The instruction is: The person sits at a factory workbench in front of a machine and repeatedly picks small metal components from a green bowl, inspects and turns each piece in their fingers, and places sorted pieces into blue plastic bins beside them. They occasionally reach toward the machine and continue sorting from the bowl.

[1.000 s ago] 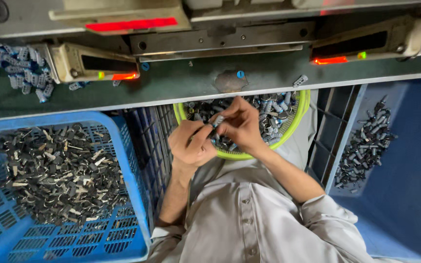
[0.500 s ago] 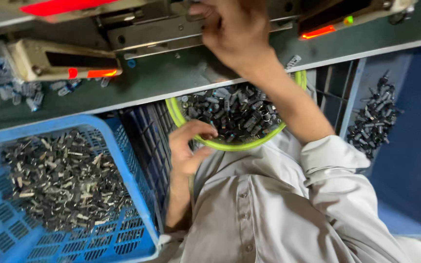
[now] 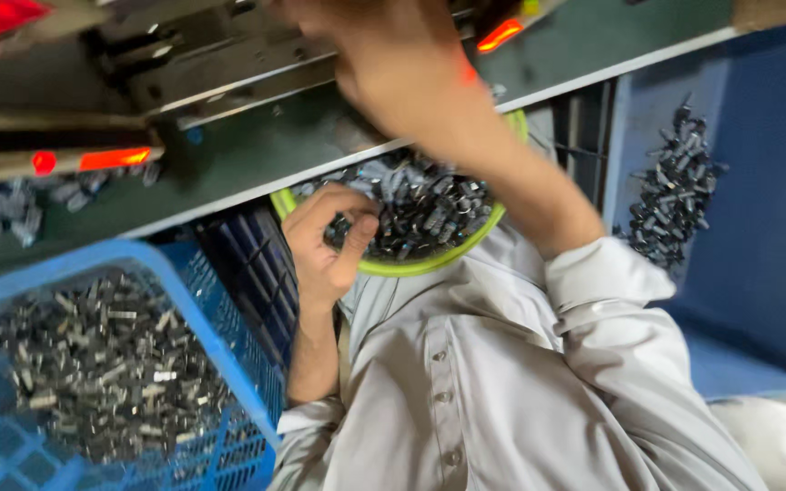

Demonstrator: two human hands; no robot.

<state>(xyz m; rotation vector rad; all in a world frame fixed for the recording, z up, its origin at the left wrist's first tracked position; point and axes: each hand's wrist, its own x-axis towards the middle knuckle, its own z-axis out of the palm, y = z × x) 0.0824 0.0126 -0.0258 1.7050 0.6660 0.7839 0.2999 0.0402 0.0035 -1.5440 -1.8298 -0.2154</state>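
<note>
Here the left hand (image 3: 325,245) dips into a green-rimmed bowl (image 3: 393,266) resting on the person's lap, its fingers curled around a few of the small dark metal parts (image 3: 420,205) heaped inside. The right hand (image 3: 393,64) is raised over the green table (image 3: 256,150), close to the grey machine (image 3: 184,64); it is blurred, so I cannot tell whether it grips anything. A blue basket (image 3: 229,364) of similar parts sits to the left, and a blue bin (image 3: 757,182) to the right.
</note>
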